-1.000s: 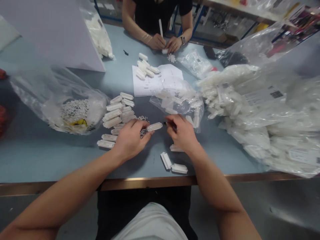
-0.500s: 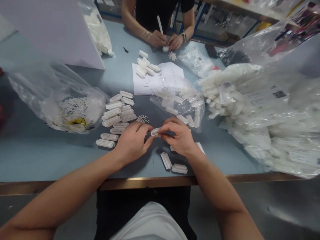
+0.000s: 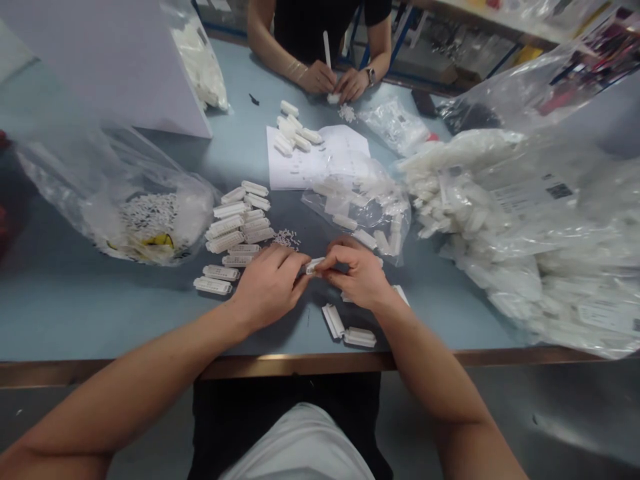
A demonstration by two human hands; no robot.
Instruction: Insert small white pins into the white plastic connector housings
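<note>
While one white housing (image 3: 313, 266) is being pinched centrally by left hand (image 3: 266, 287) and right hand (image 3: 361, 280), fingertips nearly closed, piled housings (image 3: 228, 227) are being seen at ten o'clock, loose housings (image 3: 359, 337) at five; work seemingly being midway, finished ones indistinguishable.

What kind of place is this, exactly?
It looks like a small-parts workshop or factory assembly bench, though no sign confirms it. Many slim white plastic pieces lie on a long blue-grey table, a big clear plastic bag bulges with pale contents, and a black-clad co-worker works opposite.
</note>
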